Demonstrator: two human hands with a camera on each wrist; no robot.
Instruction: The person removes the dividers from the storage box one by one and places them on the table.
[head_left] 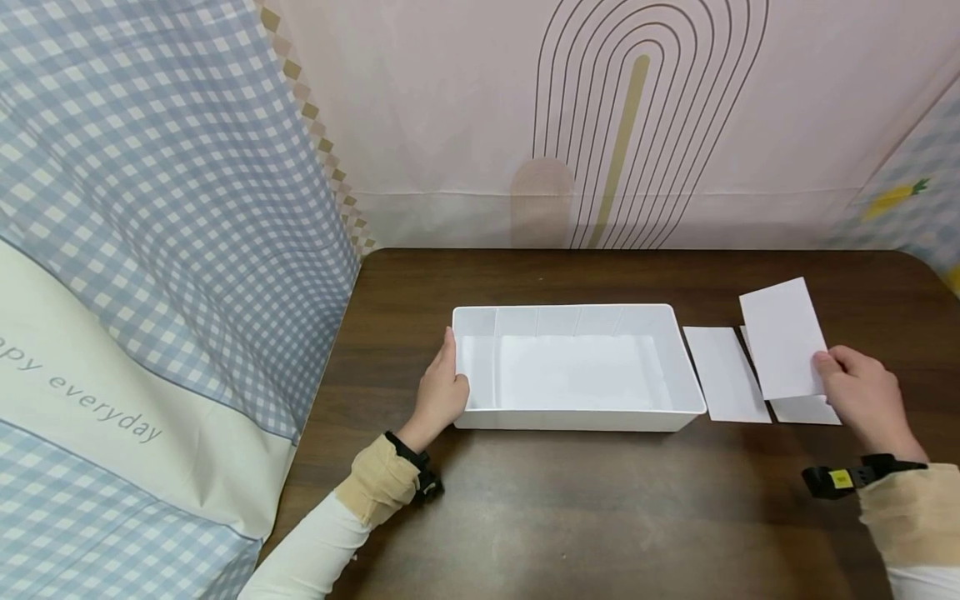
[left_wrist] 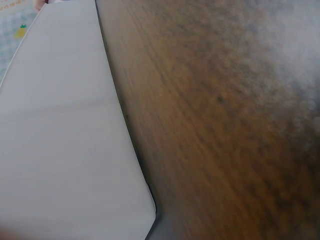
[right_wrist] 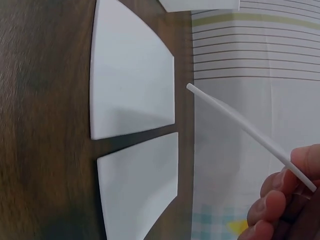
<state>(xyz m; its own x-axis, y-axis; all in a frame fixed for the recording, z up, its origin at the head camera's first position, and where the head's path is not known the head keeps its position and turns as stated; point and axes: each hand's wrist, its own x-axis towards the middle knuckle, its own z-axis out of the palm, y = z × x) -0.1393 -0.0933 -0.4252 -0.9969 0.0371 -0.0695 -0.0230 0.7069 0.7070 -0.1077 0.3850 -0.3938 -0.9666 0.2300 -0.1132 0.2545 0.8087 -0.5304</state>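
A long white plastic bin (head_left: 577,421) stands on the wooden table. My left hand (head_left: 442,387) holds its left end, fingers along the outer wall and thumb over the rim near the front corner. Off to the right, my right hand (head_left: 862,392) pinches a thin white rectangular panel (head_left: 783,337) by its right edge, thumb in front. That panel appears edge-on, tilted above the table, in the right wrist view (right_wrist: 240,127). Two similar white panels, a left one (head_left: 726,375) and a right one (head_left: 806,410), lie side by side beneath it; the held panel partly hides the right one.
The dark wooden table (head_left: 540,517) reaches back to a pale patterned curtain (head_left: 435,125). Blue checked cloth (head_left: 172,167) hangs along the table's left side. Inside the bin, ribs line the back wall, with a raised strip near the left end.
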